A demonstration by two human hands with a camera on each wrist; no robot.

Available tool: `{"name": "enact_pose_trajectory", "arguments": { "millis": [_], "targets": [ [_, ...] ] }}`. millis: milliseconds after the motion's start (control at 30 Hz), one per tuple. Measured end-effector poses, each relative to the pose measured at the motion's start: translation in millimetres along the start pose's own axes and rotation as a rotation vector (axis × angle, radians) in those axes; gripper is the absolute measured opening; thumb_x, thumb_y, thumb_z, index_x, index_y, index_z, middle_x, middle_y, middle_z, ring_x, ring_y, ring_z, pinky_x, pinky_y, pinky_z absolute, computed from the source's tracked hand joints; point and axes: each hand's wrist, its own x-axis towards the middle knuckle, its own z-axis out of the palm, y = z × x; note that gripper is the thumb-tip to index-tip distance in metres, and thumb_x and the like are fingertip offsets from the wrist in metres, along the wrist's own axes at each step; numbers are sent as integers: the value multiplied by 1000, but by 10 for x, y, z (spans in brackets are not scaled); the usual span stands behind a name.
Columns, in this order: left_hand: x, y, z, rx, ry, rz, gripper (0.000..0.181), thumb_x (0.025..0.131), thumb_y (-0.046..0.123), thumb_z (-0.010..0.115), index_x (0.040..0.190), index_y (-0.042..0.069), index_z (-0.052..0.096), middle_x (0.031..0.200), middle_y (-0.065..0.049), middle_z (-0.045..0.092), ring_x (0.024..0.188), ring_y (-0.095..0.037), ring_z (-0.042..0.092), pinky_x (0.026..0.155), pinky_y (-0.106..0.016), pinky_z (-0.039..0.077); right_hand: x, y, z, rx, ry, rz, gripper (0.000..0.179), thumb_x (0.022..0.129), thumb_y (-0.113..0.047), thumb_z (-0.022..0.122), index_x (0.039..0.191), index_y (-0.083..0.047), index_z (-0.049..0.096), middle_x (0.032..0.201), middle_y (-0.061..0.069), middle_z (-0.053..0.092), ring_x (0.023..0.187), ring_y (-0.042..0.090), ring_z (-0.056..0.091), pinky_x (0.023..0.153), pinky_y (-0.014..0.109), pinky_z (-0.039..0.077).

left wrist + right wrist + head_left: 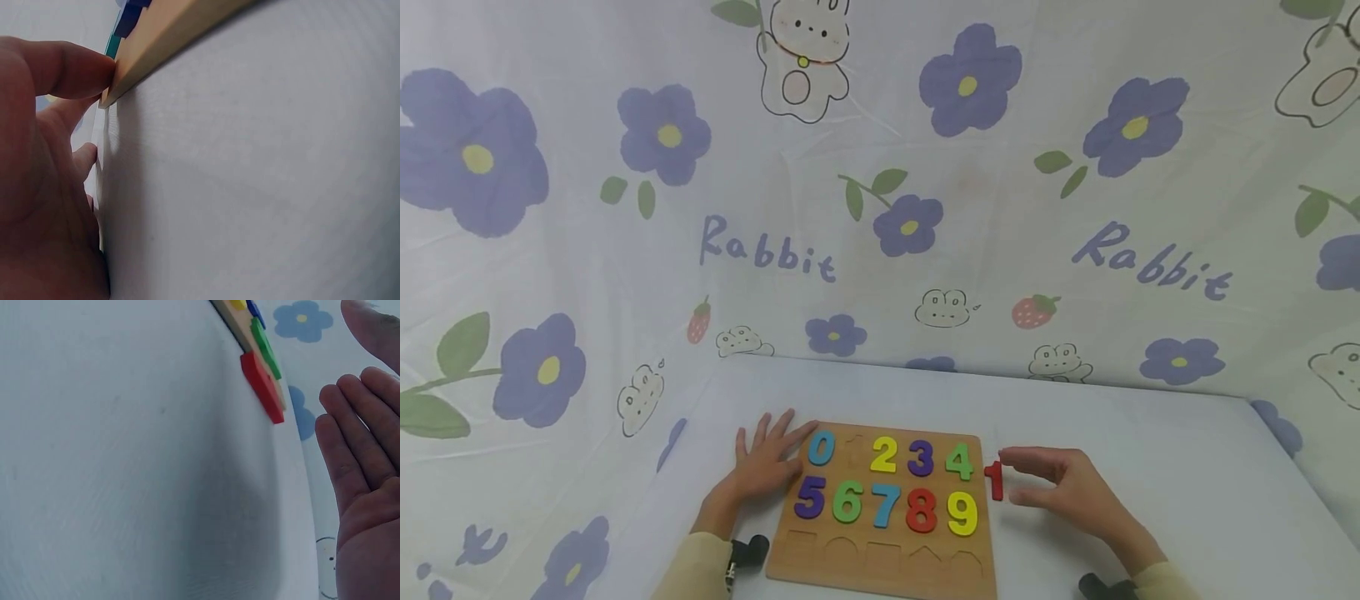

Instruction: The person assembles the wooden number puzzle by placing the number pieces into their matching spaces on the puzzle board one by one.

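Note:
A wooden number puzzle board (pixel 850 550) lies on the white table, with colored digits such as the blue 0 (pixel 822 448) and green 4 (pixel 959 462) in its upper two rows. Between the 0 and the yellow 2 (pixel 884 455) is a bare 1-shaped recess. My left hand (pixel 767 462) spreads its fingers at the board's upper left corner; in the left wrist view its thumb (pixel 81 69) touches the board's side. Just right of the board is the red number 1 (pixel 995 481). Beside it, my right hand (pixel 1067 487) has thumb and fingers apart, holding nothing.
The board's bottom row holds bare shaped recesses (pixel 883 557). Behind the white table (pixel 1187 467) hangs a cloth (pixel 1000 183) printed with flowers and rabbits. Dark wrist devices (pixel 749 552) sit by both sleeves.

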Motion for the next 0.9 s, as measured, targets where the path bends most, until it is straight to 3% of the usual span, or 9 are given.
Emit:
{"name": "enact_pose_trajectory", "arguments": {
  "millis": [233, 400, 700, 900],
  "targets": [
    [-55, 59, -51, -39, 14, 20, 72, 94, 25, 59, 165, 31, 51, 181, -21, 24, 167, -57, -1, 124, -81, -18, 36, 99, -14, -29, 8, 32, 66, 87, -32, 94, 146, -12, 71, 145, 6, 74, 141, 30, 67, 114, 38, 56],
    [-35, 46, -36, -21, -2, 5, 72, 96, 27, 60, 167, 29, 48, 183, -17, 20, 168, -54, -5, 125, -79, -19, 82, 163, 6, -79, 11, 41, 68, 83, -35, 96, 144, -15, 73, 144, 1, 75, 142, 28, 66, 116, 37, 55],
    [-7, 12, -26, -19, 7, 14, 71, 97, 26, 61, 167, 27, 49, 183, -19, 21, 168, -54, -4, 124, -80, -19, 175, 128, 45, -197, -5, 8, 68, 81, -38, 97, 142, -19, 75, 141, -5, 76, 142, 29, 66, 117, 55, 53],
    [-12, 9, -19, -17, 0, 8, 71, 97, 26, 61, 167, 27, 48, 183, -18, 21, 168, -54, -4, 125, -80, -18, 212, 170, 78, -281, -26, -14, 68, 81, -40, 97, 142, -21, 75, 141, -5, 76, 143, 31, 65, 117, 57, 53]
  ]
}}
